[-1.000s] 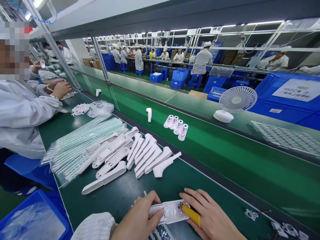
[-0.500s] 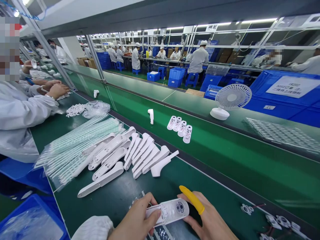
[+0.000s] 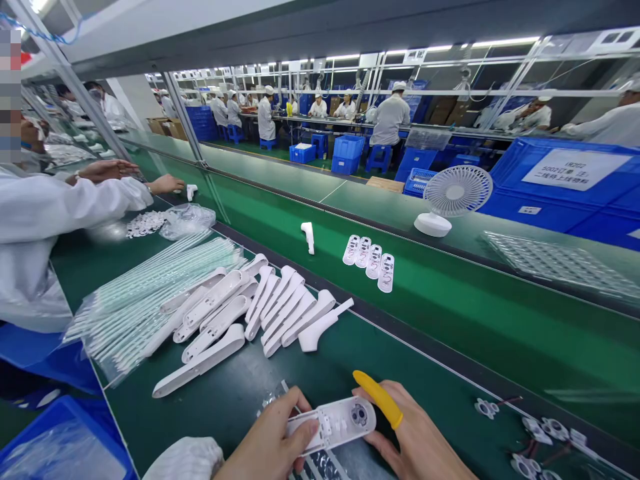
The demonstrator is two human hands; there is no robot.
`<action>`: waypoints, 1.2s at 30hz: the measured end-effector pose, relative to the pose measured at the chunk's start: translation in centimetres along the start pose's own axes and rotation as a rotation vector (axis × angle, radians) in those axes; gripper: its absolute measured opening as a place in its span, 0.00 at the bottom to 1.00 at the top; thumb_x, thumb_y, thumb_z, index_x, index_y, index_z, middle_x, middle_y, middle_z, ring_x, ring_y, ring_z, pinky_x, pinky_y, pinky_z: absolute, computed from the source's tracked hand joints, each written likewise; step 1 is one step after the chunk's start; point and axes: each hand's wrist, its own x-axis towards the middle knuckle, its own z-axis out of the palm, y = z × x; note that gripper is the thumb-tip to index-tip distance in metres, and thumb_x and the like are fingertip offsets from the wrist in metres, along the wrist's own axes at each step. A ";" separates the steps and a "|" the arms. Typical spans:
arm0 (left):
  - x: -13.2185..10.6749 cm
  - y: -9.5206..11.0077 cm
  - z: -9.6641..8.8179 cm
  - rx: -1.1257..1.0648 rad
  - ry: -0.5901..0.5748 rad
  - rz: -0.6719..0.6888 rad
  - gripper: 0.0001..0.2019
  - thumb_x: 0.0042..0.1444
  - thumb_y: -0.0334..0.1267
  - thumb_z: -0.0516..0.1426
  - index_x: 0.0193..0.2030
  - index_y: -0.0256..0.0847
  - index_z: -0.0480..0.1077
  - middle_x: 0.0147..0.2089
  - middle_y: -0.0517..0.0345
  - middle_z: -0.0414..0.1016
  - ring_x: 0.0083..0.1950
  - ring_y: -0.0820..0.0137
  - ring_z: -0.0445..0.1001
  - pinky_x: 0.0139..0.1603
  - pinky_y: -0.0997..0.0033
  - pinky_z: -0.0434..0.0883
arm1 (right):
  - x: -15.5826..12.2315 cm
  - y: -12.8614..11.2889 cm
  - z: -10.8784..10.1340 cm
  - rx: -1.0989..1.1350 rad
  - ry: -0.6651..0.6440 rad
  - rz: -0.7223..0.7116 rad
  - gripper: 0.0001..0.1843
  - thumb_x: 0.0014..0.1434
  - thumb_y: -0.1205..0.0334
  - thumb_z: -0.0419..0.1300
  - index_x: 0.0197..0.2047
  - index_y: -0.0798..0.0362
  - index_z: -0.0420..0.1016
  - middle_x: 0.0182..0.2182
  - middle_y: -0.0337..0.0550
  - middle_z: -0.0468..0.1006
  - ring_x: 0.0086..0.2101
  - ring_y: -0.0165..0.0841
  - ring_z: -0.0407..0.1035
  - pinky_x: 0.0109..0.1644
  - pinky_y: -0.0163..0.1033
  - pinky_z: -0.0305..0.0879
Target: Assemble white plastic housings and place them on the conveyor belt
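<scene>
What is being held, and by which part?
A white plastic casing; the left hand grips its left end, the right hand seems to touch its right end.

Cool, even light fills the hall, with bright tube lights (image 3: 505, 44) at the upper right and a lamp (image 3: 38, 5) glowing at the upper left; the overhang (image 3: 350, 33) across the top lies in deep shade. The green belt (image 3: 450, 313) carries a pale streak of glare at the lower right, and the dark table (image 3: 225, 400) shines at the left. The held white casing (image 3: 340, 423) looks bright, its fine detail soft. Far workers (image 3: 390, 117) are indistinct, wide-angle stretch pulls shapes outward near the edges, and blocky mosaic covers part of the upper left edge
</scene>
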 end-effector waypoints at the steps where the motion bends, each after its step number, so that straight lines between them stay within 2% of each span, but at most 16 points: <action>1: 0.0 0.0 0.0 0.007 -0.010 -0.003 0.19 0.50 0.55 0.49 0.35 0.40 0.57 0.24 0.67 0.59 0.18 0.81 0.53 0.15 0.81 0.48 | -0.1 0.0 0.0 -0.004 -0.004 -0.001 0.17 0.56 0.64 0.52 0.50 0.50 0.63 0.40 0.45 0.73 0.40 0.37 0.69 0.43 0.42 0.69; 9: 0.5 -1.3 0.5 -0.051 -0.040 0.045 0.25 0.45 0.64 0.48 0.32 0.42 0.55 0.16 0.72 0.57 0.14 0.82 0.49 0.12 0.81 0.46 | -0.9 0.7 0.2 -0.059 -0.041 0.009 0.17 0.54 0.63 0.54 0.49 0.53 0.65 0.43 0.50 0.73 0.43 0.41 0.68 0.43 0.46 0.70; 15: 0.2 -1.1 0.5 -0.079 -0.042 0.038 0.27 0.42 0.66 0.48 0.33 0.41 0.56 0.19 0.71 0.59 0.15 0.83 0.50 0.13 0.81 0.46 | -0.9 0.4 0.1 -0.118 0.042 -0.090 0.15 0.56 0.62 0.52 0.48 0.52 0.64 0.40 0.47 0.74 0.42 0.41 0.68 0.43 0.45 0.70; 18: 0.4 -1.3 0.7 -0.074 -0.037 0.037 0.27 0.42 0.66 0.48 0.32 0.41 0.56 0.19 0.70 0.58 0.14 0.82 0.50 0.13 0.80 0.46 | -1.5 0.8 0.8 -0.138 0.043 -0.051 0.16 0.56 0.60 0.53 0.49 0.50 0.63 0.41 0.46 0.74 0.44 0.41 0.68 0.42 0.44 0.71; 22: 0.2 -1.1 0.9 -0.091 -0.049 0.045 0.26 0.43 0.64 0.49 0.32 0.40 0.57 0.23 0.67 0.59 0.16 0.82 0.52 0.15 0.80 0.48 | -1.7 1.0 0.9 -0.132 -0.001 -0.034 0.16 0.57 0.61 0.52 0.50 0.50 0.63 0.42 0.46 0.73 0.45 0.40 0.67 0.42 0.43 0.71; 25: -0.7 -0.1 1.1 -0.056 -0.041 0.036 0.25 0.45 0.63 0.48 0.33 0.40 0.57 0.25 0.65 0.60 0.18 0.81 0.53 0.17 0.79 0.51 | -1.7 0.6 0.6 -0.117 0.045 -0.072 0.16 0.58 0.61 0.51 0.50 0.51 0.62 0.40 0.47 0.74 0.43 0.39 0.68 0.41 0.43 0.72; 29: -1.6 0.9 1.1 0.011 -0.045 0.022 0.20 0.49 0.56 0.49 0.35 0.38 0.59 0.31 0.60 0.62 0.24 0.78 0.59 0.24 0.77 0.57 | -2.0 0.1 0.3 -0.084 0.075 -0.029 0.15 0.57 0.61 0.52 0.49 0.50 0.62 0.41 0.46 0.74 0.44 0.39 0.68 0.44 0.43 0.70; 32: -1.4 0.6 1.2 0.042 -0.029 0.069 0.15 0.51 0.50 0.49 0.33 0.39 0.58 0.29 0.61 0.61 0.23 0.77 0.60 0.23 0.76 0.57 | -2.1 0.0 0.2 -0.095 0.056 -0.047 0.16 0.57 0.62 0.53 0.49 0.48 0.63 0.42 0.45 0.74 0.44 0.39 0.68 0.43 0.41 0.71; 36: -1.3 0.5 1.2 0.063 -0.009 0.104 0.12 0.52 0.47 0.48 0.32 0.39 0.58 0.27 0.63 0.61 0.21 0.77 0.59 0.21 0.77 0.56 | -1.8 -0.1 -0.2 -0.097 0.030 -0.123 0.19 0.57 0.65 0.51 0.52 0.49 0.61 0.38 0.45 0.75 0.42 0.39 0.69 0.47 0.49 0.68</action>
